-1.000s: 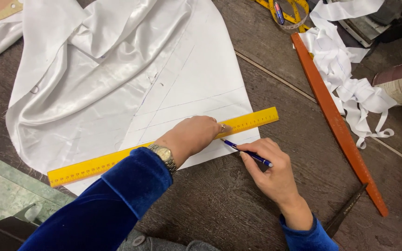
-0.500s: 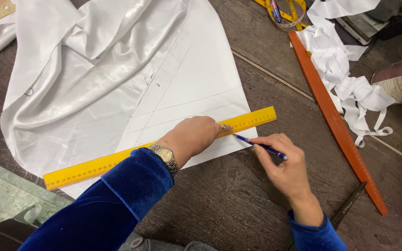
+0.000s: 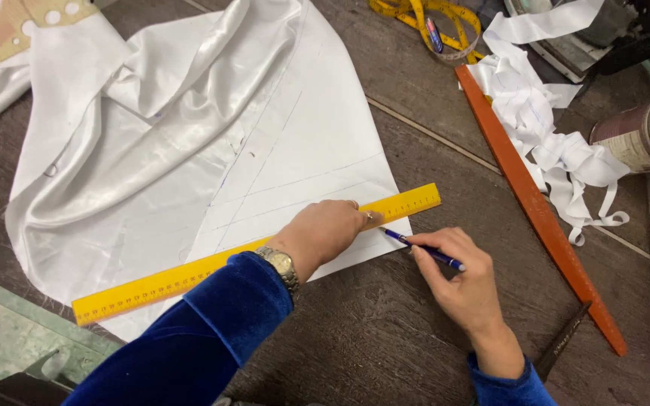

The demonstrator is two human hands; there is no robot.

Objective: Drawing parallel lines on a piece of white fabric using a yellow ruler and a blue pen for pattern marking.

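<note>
**Ruling a line on white satin**

Mid-stroke along the yellow ruler [image 3: 257, 253]. Left hand [image 3: 323, 231] spread flat, pressing the ruler down across the near edge of the cloth [image 3: 189, 150]. Right hand [image 3: 457, 282] closed round a blue pen [image 3: 423, 249], tip at the ruler's near edge, just right of the left fingers. Next, by judgement: steady downward pressure and an even pull (satin slips easily). Glossy, crumpled folds at far left; flat, faintly lined toward the near right. Long orange strip [image 3: 539, 210] on dark wood at right.
</note>
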